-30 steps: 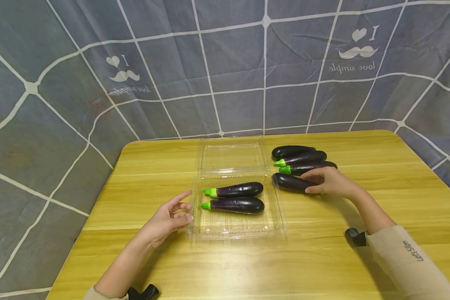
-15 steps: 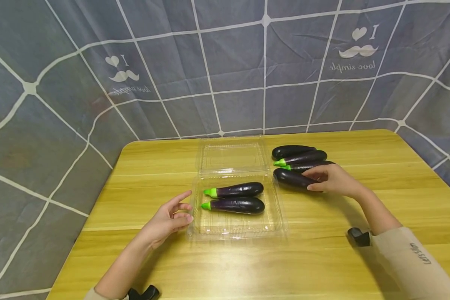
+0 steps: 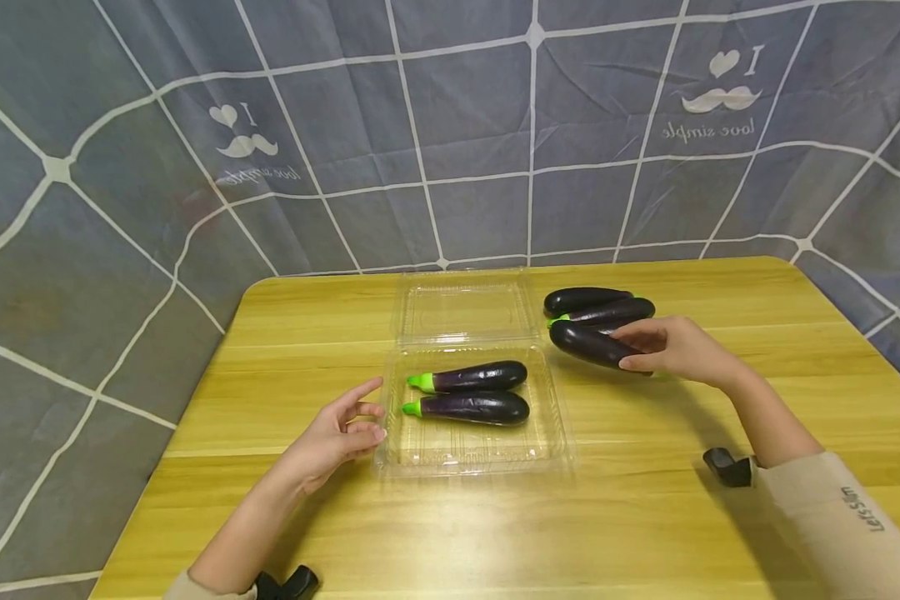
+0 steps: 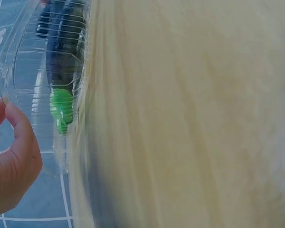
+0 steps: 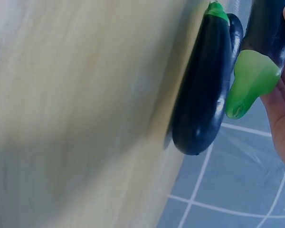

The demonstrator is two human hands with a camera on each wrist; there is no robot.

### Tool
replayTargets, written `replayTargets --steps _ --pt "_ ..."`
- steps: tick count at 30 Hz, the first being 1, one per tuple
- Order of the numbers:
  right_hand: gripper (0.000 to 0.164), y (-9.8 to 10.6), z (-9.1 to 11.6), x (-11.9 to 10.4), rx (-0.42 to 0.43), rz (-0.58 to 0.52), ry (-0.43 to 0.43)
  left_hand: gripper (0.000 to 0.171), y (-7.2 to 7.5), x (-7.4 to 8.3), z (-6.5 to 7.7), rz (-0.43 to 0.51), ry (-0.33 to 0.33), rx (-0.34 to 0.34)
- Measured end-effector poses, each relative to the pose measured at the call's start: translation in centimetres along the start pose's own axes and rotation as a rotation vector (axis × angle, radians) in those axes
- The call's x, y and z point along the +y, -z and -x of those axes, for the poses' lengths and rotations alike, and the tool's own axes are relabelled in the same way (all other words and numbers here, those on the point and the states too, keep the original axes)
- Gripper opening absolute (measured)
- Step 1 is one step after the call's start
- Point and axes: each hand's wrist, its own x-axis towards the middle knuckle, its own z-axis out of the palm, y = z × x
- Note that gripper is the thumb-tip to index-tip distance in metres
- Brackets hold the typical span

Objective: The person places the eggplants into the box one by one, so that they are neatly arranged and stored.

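In the head view, my right hand (image 3: 686,354) grips a dark purple eggplant (image 3: 588,343) near its stem end, thumb on the near side. The right wrist view shows that eggplant's green cap (image 5: 254,78) hanging below the fingers, lifted off the table. My left hand (image 3: 337,437) pinches the left rim of an open clear plastic container (image 3: 472,467) between thumb and fingers. Two eggplants with green stems, a back one (image 3: 483,377) and a front one (image 3: 480,408), lie side by side in the container's tray, stems pointing left.
Behind the held eggplant lie loose eggplants (image 3: 607,312), one partly hidden by it. The container's hinged lid (image 3: 465,308) lies flat behind the tray. All stands on a wooden table (image 3: 480,542), with a grey checked curtain (image 3: 472,217) around the back and sides.
My right hand has raised the eggplant off the table and moved it slightly back, now covering part of the loose eggplants. My left hand and the container have stayed put.
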Motion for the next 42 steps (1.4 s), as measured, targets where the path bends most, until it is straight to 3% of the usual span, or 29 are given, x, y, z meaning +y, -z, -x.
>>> replayTargets --steps 16,24,31,42 --pt "0.036 -0.1 -0.4 -2.8 -0.009 -0.022 0.099 0.074 -0.1 0.1 0.3 -0.004 0.006 0.007" --pt "0.036 -0.3 -0.9 -4.5 -0.036 -0.037 0.11 0.074 -0.1 0.3 0.2 -0.016 0.007 0.005" --pt "0.036 -1.0 -1.3 -5.7 -0.092 -0.092 0.156 0.074 -0.1 0.3 0.2 -0.02 0.014 0.011" --pt "0.036 -2.7 -1.5 -7.1 -0.131 -0.045 0.232 0.075 -0.1 0.2 0.2 -0.017 0.006 -0.004"
